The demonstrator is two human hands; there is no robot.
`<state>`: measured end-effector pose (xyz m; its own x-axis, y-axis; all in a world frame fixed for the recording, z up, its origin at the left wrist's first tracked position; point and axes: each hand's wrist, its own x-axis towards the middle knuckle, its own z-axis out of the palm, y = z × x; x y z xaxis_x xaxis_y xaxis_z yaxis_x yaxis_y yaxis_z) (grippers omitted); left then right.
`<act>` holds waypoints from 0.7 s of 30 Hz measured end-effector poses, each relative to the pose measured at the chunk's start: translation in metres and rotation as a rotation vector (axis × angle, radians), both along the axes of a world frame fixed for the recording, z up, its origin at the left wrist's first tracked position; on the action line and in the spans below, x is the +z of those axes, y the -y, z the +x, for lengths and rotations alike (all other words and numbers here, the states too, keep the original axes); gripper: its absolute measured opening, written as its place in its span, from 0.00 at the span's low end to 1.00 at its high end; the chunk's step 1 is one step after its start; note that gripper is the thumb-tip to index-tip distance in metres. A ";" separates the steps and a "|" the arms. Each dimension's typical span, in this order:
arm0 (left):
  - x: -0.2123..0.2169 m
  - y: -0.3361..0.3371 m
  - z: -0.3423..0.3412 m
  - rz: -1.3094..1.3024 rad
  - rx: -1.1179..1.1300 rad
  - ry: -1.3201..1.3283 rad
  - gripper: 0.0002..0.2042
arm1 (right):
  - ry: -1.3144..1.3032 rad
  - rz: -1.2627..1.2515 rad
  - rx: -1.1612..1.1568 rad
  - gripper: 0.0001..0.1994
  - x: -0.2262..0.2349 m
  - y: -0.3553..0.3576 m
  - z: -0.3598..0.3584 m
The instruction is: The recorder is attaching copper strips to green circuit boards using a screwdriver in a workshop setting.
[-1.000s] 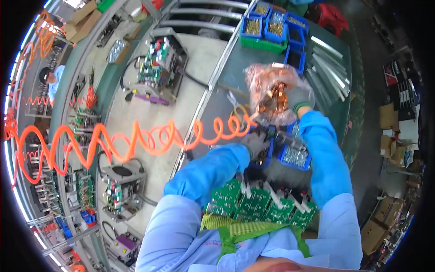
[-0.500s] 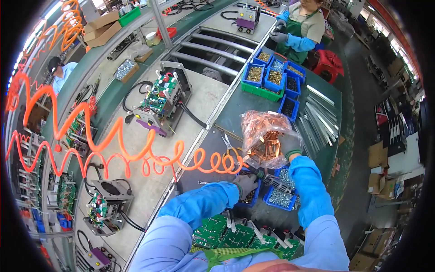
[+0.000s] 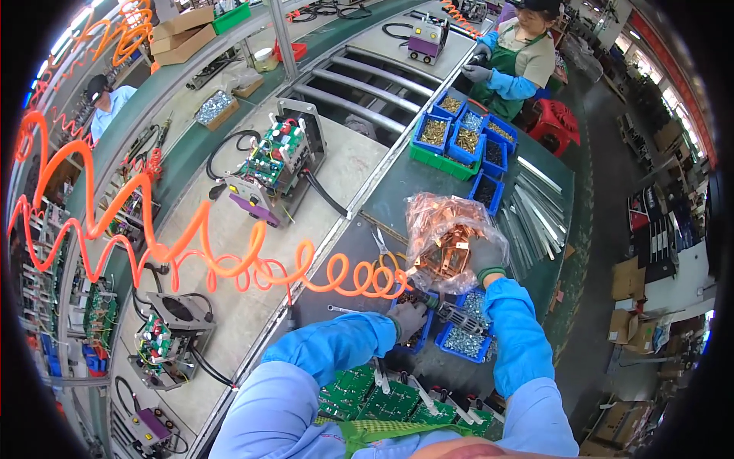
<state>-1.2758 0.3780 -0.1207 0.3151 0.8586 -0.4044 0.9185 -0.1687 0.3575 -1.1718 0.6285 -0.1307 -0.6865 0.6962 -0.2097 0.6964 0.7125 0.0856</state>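
Note:
My right hand (image 3: 488, 255), in a grey glove, reaches into an open clear plastic bag (image 3: 428, 216) of copper-coloured metal pieces (image 3: 453, 249). Its fingertips are hidden among the pieces. My left hand (image 3: 409, 320), also gloved, is curled over a blue bin (image 3: 413, 348) of small dark and brassy fasteners. What its fingers hold, if anything, is hidden. Just right of it a power screwdriver (image 3: 460, 316), joined to an orange coiled air hose (image 3: 336, 275), lies across the blue bins. Beneath the tool is a bin of silvery screws (image 3: 465, 341).
Scissors (image 3: 381, 241) and a small wrench (image 3: 344, 310) lie left of the bag. Green circuit boards (image 3: 390, 402) are close to my body. Metal strips (image 3: 535, 214) and stacked blue bins (image 3: 465, 141) lie beyond. A co-worker (image 3: 520, 57) is at the far right.
My right hand has stayed in the bag, shifting slightly among the copper pieces. My left hand remains over its bin. The whole view has shifted slightly.

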 end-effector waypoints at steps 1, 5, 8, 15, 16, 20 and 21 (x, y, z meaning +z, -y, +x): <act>-0.003 -0.001 0.002 -0.017 -0.009 0.010 0.21 | 0.010 -0.017 -0.009 0.15 -0.001 0.000 0.006; -0.031 0.019 0.013 0.040 0.022 0.057 0.15 | -0.179 0.008 0.010 0.20 0.008 0.022 0.023; -0.037 0.013 0.000 0.144 0.021 0.085 0.11 | -0.237 -0.207 0.014 0.19 0.027 0.010 0.008; -0.010 -0.003 -0.008 0.062 0.048 -0.077 0.10 | -0.771 -0.312 -0.148 0.19 0.070 0.016 -0.014; -0.010 -0.001 -0.005 -0.004 0.092 -0.082 0.11 | -0.756 -0.329 -0.180 0.19 0.063 0.014 -0.001; -0.022 -0.003 0.004 0.031 0.014 0.018 0.12 | -0.747 -0.223 -0.211 0.21 0.097 0.047 0.026; -0.023 -0.002 0.004 0.004 -0.001 -0.003 0.13 | -0.730 -0.227 -0.230 0.21 0.109 0.059 0.034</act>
<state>-1.2717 0.3796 -0.1433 0.3146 0.8600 -0.4018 0.9195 -0.1711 0.3538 -1.1374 0.5699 -0.0216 -0.5493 0.8314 0.0838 0.6526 0.4895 -0.5784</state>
